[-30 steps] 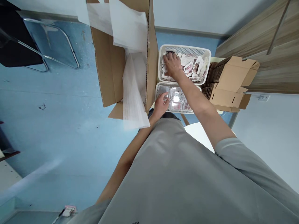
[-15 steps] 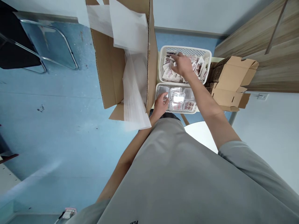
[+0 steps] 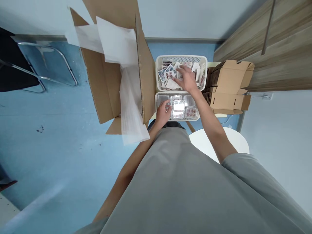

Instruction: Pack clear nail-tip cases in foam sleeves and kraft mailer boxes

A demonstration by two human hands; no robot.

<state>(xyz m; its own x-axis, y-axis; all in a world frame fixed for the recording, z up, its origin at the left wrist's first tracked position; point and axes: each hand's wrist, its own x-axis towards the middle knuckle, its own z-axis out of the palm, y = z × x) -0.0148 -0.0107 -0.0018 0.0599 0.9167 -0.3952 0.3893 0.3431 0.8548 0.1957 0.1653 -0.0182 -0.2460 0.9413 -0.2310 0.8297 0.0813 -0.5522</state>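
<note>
Over the far white basket (image 3: 206,70), my right hand (image 3: 186,79) is open, fingers spread above a heap of small cards (image 3: 169,74) with printed pictures. Whether its fingertips touch a card is hard to tell. My left hand (image 3: 162,114) hovers at the left part of the near white basket (image 3: 156,99), its fingers curved with a gap between thumb and forefinger. Close to those fingertips lies a clear plastic box (image 3: 178,106) on top of other clear boxes. One box (image 3: 191,112) at the near right shows small reddish-brown pieces inside.
A large open cardboard box (image 3: 148,81) stands left of the baskets, with white foam sheets (image 3: 133,100) hanging out. Folded brown cartons (image 3: 230,78) are stacked on the right. A round white table (image 3: 237,141) is behind my right arm; a chair (image 3: 14,61) stands far left.
My right hand has drawn back toward me and opened its fingers, uncovering more cards. My left hand has shifted slightly closer to the clear boxes. The whole view has moved a little.
</note>
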